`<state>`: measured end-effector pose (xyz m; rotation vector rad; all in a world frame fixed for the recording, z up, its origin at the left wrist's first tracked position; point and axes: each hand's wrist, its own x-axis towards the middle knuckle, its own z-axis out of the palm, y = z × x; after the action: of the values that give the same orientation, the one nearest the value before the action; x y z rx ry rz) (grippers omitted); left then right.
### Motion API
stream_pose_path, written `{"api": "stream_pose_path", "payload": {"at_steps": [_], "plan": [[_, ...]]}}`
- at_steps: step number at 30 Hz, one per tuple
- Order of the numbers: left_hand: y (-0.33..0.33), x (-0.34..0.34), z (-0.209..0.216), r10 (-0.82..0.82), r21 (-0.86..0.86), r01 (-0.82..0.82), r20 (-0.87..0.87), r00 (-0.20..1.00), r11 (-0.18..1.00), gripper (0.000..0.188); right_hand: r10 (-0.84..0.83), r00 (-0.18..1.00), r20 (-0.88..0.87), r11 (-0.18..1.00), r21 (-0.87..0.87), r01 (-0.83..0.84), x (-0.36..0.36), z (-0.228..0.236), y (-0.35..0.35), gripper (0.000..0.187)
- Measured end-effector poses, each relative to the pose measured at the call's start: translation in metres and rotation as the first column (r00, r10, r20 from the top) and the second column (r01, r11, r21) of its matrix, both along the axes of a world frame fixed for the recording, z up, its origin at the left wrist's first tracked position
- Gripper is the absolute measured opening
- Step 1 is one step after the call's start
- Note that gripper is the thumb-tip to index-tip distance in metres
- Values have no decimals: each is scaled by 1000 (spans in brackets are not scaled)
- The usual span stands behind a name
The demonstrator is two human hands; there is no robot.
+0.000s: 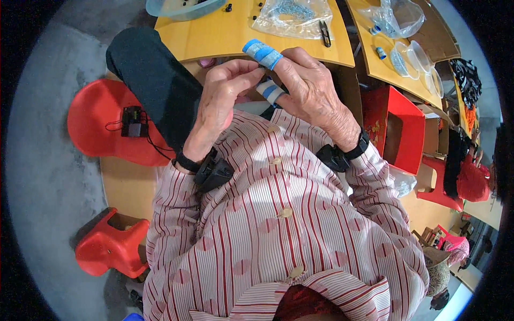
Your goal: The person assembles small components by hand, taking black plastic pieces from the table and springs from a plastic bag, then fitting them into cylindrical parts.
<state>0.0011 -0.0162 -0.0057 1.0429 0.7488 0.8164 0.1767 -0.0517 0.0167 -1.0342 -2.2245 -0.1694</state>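
My left hand (220,96) is raised in front of my striped shirt, its thumb and fingers pinched together. Opposite it, my right hand (313,88) is closed, with the other fingers curled in. Blue and white wraps cover its index finger (262,54) and its thumb (270,91). The left fingertips meet the right hand between those two wrapped digits. Whatever is pinched there is too small and too hidden to name. Beyond the hands, on the yellow table, lie a clear plastic bag (292,18) of small silvery pieces and black thread snips (325,33).
A translucent blue basin (184,10) stands at the table's far left, with small black parts beside it. To the right are clear plastic tubs (417,58) on another table and a red bin (404,128). Red stools (112,243) stand at left; people sit at far right.
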Motion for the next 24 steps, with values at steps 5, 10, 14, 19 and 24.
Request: {"api": "stream_pose_path", "payload": {"at_steps": [5,10,14,19,24], "plan": [[0,0,0,0,-5,0,9,1000,1000,21,-58,997,56,995,-81,63,2,0,0,70],[-2,2,3,-24,38,24,2,1000,999,18,-75,991,111,993,-85,85,5,-2,1,65],[-3,3,4,-21,2,21,15,1000,1000,18,-70,986,153,993,-78,83,7,-5,2,56],[-2,3,-1,-11,86,16,-63,998,996,17,-83,984,158,994,-64,94,7,-7,2,53],[-5,6,3,14,148,5,-127,992,989,19,-80,982,170,993,-68,92,7,-6,-1,50]]}}
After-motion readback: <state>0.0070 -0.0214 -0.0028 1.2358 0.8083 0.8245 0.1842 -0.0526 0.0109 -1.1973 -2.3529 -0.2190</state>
